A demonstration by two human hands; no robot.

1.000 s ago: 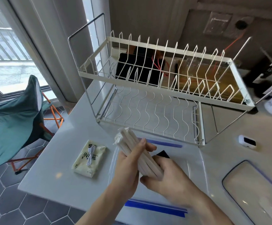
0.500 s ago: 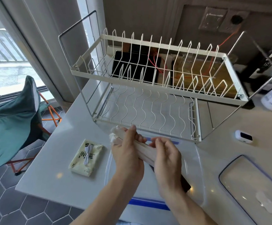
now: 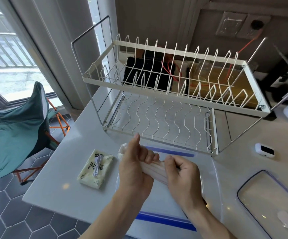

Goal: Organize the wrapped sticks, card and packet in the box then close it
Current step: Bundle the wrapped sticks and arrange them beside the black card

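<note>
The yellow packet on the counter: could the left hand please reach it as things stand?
Probably yes: the packet lies uncovered just beside the left hand, but that hand is gripping the wrapped sticks and must release first.

One packet [image 3: 96, 168], one box [image 3: 213, 171], one lid [image 3: 270, 202].

Head view: looked forward and down from above the dish rack [image 3: 170, 94], close over the counter [image 3: 67, 173].
Shared views: single camera only.

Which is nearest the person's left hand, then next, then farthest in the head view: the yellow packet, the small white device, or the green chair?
From the left hand:
1. Yellow packet, just beside it on the counter.
2. Small white device, across the counter, right.
3. Green chair, off the counter, far left.
</note>
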